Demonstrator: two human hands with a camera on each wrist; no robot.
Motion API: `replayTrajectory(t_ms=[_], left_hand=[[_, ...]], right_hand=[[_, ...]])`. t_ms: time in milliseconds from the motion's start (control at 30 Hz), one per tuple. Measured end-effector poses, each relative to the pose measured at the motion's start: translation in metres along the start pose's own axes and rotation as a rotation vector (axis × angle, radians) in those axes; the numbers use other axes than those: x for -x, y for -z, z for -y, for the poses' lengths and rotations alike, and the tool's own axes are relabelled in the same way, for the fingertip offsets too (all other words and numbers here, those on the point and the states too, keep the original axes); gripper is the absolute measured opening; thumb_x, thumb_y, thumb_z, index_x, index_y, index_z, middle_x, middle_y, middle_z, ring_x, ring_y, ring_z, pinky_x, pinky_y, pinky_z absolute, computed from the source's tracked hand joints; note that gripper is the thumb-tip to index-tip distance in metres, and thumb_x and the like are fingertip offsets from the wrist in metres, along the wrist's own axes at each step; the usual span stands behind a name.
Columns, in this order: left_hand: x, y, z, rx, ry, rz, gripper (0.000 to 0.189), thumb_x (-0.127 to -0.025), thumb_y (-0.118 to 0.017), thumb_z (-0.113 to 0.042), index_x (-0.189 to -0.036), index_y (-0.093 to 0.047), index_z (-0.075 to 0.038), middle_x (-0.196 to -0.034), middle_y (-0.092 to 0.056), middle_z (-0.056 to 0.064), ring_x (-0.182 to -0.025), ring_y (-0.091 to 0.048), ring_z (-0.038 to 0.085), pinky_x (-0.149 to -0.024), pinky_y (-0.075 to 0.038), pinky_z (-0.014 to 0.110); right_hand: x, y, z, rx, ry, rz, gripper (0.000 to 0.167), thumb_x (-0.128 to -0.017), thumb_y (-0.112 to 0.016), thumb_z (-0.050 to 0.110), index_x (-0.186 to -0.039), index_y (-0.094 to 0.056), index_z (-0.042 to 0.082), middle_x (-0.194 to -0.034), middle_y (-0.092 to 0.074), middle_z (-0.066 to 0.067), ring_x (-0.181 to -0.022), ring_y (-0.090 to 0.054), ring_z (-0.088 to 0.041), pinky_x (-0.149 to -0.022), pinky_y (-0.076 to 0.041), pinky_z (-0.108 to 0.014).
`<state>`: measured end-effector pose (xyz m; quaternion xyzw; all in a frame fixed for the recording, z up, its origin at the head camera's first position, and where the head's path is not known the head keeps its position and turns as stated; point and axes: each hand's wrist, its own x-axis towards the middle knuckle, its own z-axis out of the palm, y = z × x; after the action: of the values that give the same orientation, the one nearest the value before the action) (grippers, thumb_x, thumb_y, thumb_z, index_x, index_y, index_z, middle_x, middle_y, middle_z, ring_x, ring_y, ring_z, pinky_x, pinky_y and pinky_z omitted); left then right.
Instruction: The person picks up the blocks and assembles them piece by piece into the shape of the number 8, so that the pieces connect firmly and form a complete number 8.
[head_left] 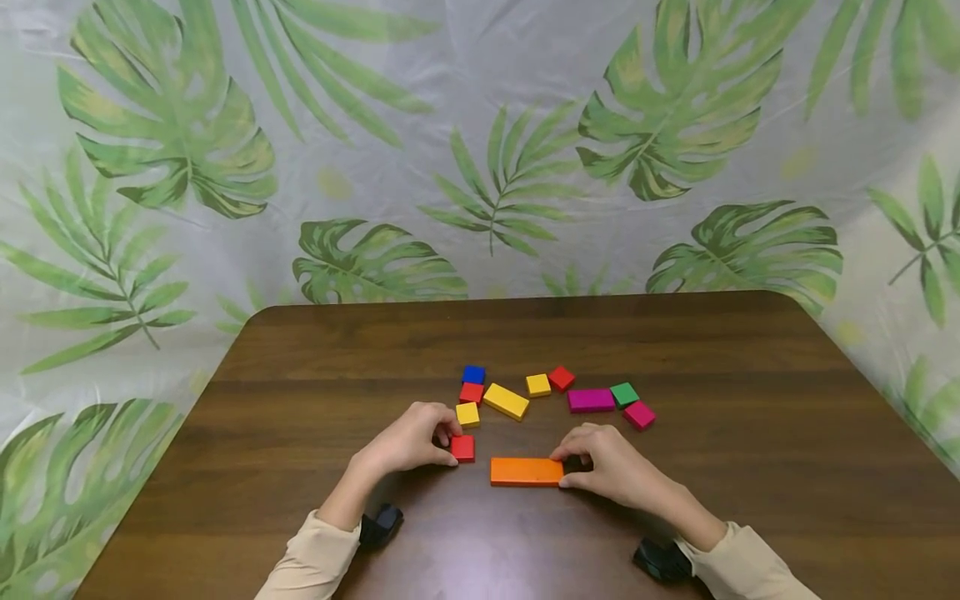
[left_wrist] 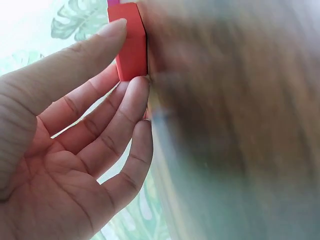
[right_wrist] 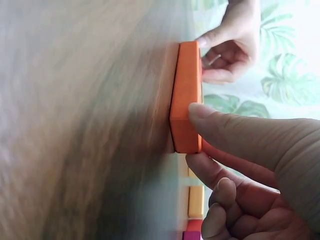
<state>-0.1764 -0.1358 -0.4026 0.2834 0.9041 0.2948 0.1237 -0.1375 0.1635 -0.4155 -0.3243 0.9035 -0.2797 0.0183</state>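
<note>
Between thumb and fingers, my left hand pinches a small red block that lies near the middle of the table. In the left wrist view the thumb presses one side of the red block. To the right, my right hand pinches the right end of a long orange block, which lies flat. The right wrist view shows the thumb on the near end of the orange block. A gap of bare table separates the red and orange blocks. A yellow square block sits just behind the red one.
Farther back lie a blue block, another red block, a long yellow block, a yellow block and a tilted red block. At right are purple, green and magenta blocks on the wooden table.
</note>
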Motion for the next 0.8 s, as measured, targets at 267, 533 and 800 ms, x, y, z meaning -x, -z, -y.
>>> replayTrajectory(t_ms=[267, 533, 800], left_hand=[[-0.003, -0.008, -0.009, -0.042, -0.058, -0.006, 0.025, -0.07, -0.081, -0.012, -0.087, -0.064, -0.004, -0.081, -0.062, 0.004, -0.071, -0.056, 0.011, -0.066, -0.047, 0.017], [-0.004, -0.013, -0.02, -0.084, -0.046, 0.008, 0.024, -0.071, -0.081, -0.014, -0.087, -0.064, -0.007, -0.079, -0.062, 0.001, -0.073, -0.053, 0.012, -0.067, -0.045, 0.019], [-0.003, -0.014, -0.019, -0.081, -0.055, 0.027, 0.025, -0.072, -0.08, -0.015, -0.09, -0.064, -0.007, -0.083, -0.063, 0.001, -0.074, -0.055, 0.012, -0.067, -0.046, 0.018]], right_hand=[[0.002, -0.003, 0.003, 0.0, 0.049, -0.009, 0.019, -0.074, -0.078, 0.017, -0.092, -0.073, 0.013, -0.089, -0.069, 0.005, -0.084, -0.058, -0.008, -0.074, -0.049, -0.022], [0.0, -0.004, 0.008, -0.008, 0.061, 0.009, 0.019, -0.074, -0.078, 0.019, -0.091, -0.072, 0.014, -0.088, -0.068, 0.006, -0.081, -0.056, -0.007, -0.07, -0.047, -0.019], [0.0, -0.007, 0.009, -0.041, 0.097, 0.034, 0.019, -0.074, -0.078, 0.018, -0.091, -0.071, 0.014, -0.087, -0.066, 0.006, -0.076, -0.05, -0.003, -0.065, -0.045, -0.016]])
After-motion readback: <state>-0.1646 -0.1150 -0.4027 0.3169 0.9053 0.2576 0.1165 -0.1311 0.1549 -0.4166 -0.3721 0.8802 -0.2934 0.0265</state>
